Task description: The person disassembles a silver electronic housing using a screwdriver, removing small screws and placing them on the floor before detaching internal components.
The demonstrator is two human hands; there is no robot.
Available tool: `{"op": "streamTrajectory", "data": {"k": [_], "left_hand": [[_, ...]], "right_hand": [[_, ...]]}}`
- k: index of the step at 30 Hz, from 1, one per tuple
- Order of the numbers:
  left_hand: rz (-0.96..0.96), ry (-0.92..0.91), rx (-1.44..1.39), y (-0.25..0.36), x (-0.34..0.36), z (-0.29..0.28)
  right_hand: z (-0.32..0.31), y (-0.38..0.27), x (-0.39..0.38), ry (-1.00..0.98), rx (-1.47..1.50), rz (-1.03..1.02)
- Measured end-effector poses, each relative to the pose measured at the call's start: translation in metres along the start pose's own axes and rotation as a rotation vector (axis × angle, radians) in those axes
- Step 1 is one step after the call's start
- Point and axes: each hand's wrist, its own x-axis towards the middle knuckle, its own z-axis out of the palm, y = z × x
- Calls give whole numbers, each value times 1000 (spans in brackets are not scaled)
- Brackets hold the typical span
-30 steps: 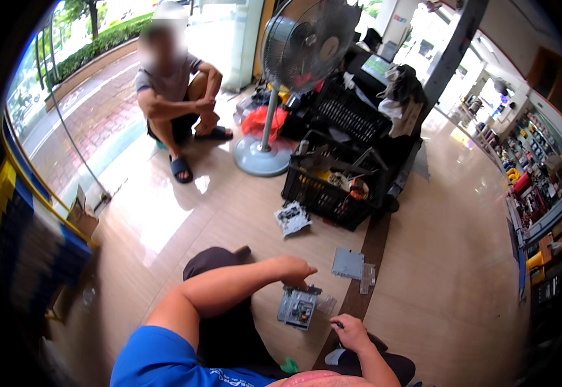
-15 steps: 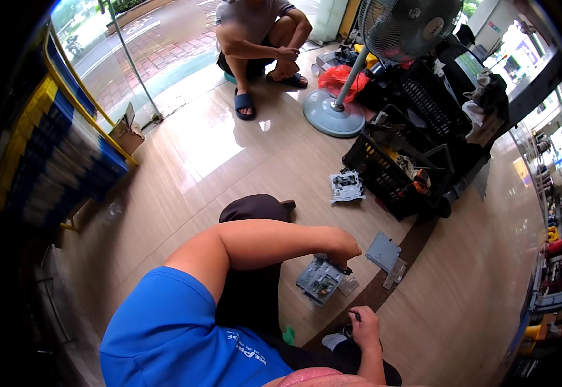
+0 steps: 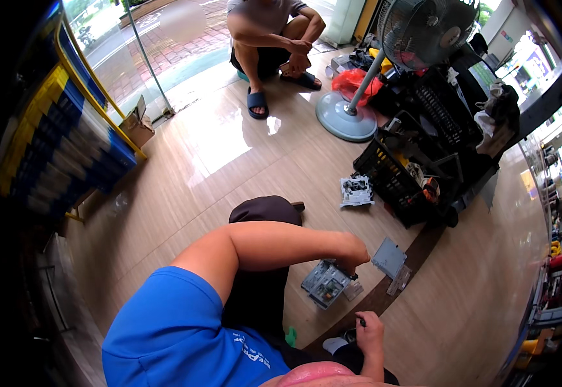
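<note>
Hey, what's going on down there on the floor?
Someone in a blue shirt has their left hand at the edge of a grey device, its insides exposed; whether they touch is hard to tell. The right hand holds a small dark object. A grey plate lies to the device's right, and a white part by a black crate. Another person sits or squats near the fan.

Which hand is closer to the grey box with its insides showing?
Left. The left hand is at the upper right side of the grey box; the right hand is apart from it, off to the lower right.
</note>
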Motion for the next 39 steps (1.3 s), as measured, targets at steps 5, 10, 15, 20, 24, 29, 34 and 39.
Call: {"op": "streamTrajectory", "data": {"k": [5,10,15,20,24,29,34,39], "left_hand": [[4,2,23,-1,0,2],[17,-4,17,-2,1,2],[16,7,9,-2,0,3],[39,21,2,-4,4,5],[15,12,20,-1,2,3],[38,15,11,-5,4,7],[47,21,11,-5,3,6],[45,6,11,-4,0,5]], "right_hand": [[1,0,2,-20,-18,23],[3,3,0,-49,-18,34],[4,5,-2,-67,-26,49],[5,4,-2,-58,-40,36],[5,6,-1,-61,-45,63],[5,3,0,-82,-49,88],[5,2,0,-47,-52,44],[6,1,1,-48,-41,18]]}}
